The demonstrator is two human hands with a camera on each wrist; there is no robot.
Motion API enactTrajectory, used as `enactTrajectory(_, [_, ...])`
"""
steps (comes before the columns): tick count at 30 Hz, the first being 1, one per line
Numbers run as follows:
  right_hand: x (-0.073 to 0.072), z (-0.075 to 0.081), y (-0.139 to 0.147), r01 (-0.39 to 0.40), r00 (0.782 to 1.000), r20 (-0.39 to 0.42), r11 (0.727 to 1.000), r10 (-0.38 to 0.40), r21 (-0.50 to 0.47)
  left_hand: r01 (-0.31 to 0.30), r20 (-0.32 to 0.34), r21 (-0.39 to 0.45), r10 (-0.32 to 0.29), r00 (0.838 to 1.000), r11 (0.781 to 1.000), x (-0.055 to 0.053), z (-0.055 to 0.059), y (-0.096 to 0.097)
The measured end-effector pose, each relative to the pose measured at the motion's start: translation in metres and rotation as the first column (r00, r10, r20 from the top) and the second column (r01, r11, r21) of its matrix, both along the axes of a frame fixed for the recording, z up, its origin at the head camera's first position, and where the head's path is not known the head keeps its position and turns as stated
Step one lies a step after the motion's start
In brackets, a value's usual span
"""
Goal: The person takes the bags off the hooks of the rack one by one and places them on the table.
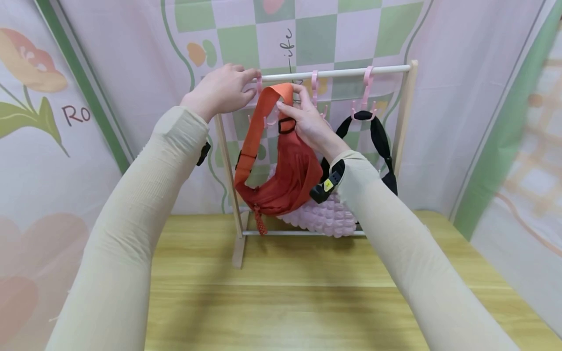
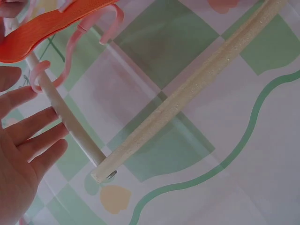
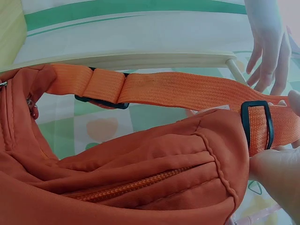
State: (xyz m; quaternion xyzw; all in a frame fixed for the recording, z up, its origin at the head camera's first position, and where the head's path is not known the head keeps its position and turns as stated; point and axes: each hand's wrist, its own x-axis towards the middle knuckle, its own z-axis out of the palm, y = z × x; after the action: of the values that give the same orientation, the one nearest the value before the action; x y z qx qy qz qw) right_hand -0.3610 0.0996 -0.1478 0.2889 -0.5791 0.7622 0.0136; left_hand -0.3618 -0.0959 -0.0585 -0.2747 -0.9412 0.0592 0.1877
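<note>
A red-orange waist bag (image 1: 298, 178) hangs by its orange webbing strap (image 1: 254, 139) from my right hand (image 1: 313, 122). The thumb and fingers pinch the top of the strap just above a black slider buckle (image 3: 257, 125). My left hand (image 1: 221, 90) is up at the left end of the white rail (image 1: 342, 73), its fingers extended by the rail and a pink hook (image 2: 69, 58). In the left wrist view the strap overlaps this hook. The bag's zipper (image 3: 136, 185) faces the right wrist camera.
Two more pink hooks (image 1: 314, 83) hang along the rail of the wooden rack (image 1: 405, 117). A black strap (image 1: 379, 139) loops over the right one. Behind the red bag hangs a puffy lilac bag (image 1: 327, 217). The rack stands on a wood-grain table (image 1: 272, 307) before a patterned cloth.
</note>
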Motion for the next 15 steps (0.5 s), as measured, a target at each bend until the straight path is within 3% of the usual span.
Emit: enactTrajectory(15, [0.0041,0.0035,-0.0069,-0.03,0.998,-0.051,0.999,0.029,-0.033,-0.035,0.017,0.013,0.035,0.999,0.999,-0.0002,-0.001,-0.0047])
